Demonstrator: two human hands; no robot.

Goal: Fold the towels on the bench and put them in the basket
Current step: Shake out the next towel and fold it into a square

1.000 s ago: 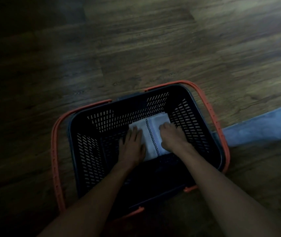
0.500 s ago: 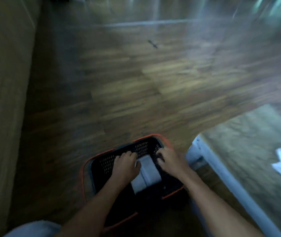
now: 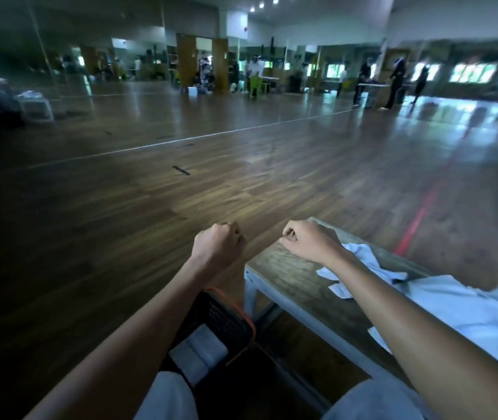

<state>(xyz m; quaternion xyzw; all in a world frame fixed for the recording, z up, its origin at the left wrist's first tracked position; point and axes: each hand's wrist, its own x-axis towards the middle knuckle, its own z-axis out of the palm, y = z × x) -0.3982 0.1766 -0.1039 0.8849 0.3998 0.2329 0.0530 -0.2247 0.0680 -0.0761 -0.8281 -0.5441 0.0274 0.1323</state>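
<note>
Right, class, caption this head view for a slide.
Left hand and right hand curled and empty; folded towel in basket; crumpled towels on bench.

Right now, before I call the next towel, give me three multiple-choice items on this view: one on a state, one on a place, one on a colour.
1. The left hand and right hand hold:
A. a towel each
B. nothing
C. one towel between them

2. The folded towel lies:
A. in the black basket
B. on a chair
C. over a forearm

3. The basket's rim is:
A. green
B. orange
C. white

Answers:
1 B: both hands are raised with fingers curled and nothing in them.
2 A: the white folded cloth shows inside the mesh wall.
3 B: an orange strip runs along the basket's top edge.
</note>
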